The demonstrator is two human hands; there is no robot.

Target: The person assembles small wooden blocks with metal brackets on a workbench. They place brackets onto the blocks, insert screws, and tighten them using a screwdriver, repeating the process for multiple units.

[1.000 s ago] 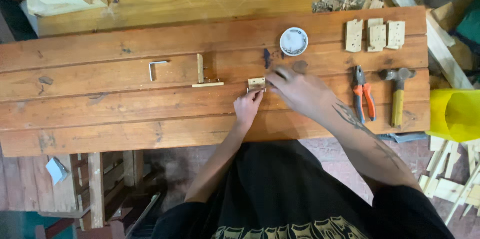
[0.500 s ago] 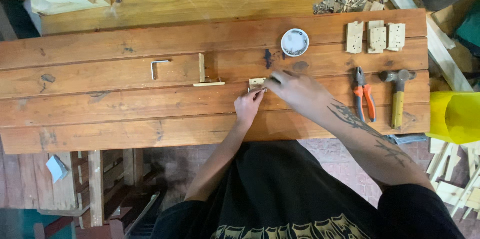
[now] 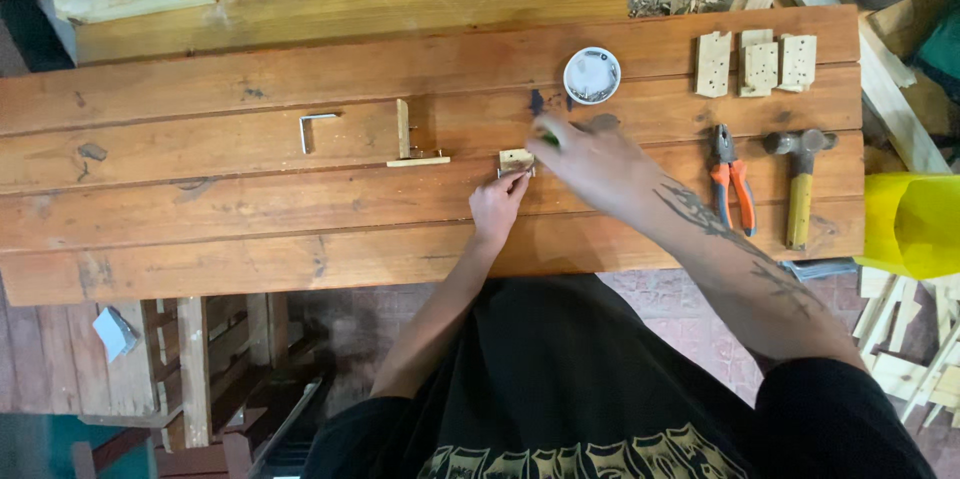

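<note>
Here the small wooden block point(image 3: 516, 159) lies flat near the middle of the desk point(image 3: 200, 239), a bit of metal showing at its near edge. The left hand point(image 3: 497, 207) pins it from the near side, fingers point(image 3: 518, 182) closed down on that edge. The right hand point(image 3: 600, 161) hovers just behind it, blurred, and seems to pinch a thin dark tool point(image 3: 538, 109); how tightly it grips I cannot tell. The block looks light, stiff and dry, so it would likely skate on the smooth planks unless pressed down; its short sides seem the best place to hold. Nearby sit a white round dish point(image 3: 591, 76), pliers point(image 3: 731, 179), a hammer point(image 3: 799, 184), three drilled wood pieces point(image 3: 757, 64) and an L-shaped wooden piece point(image 3: 410, 144).
</note>
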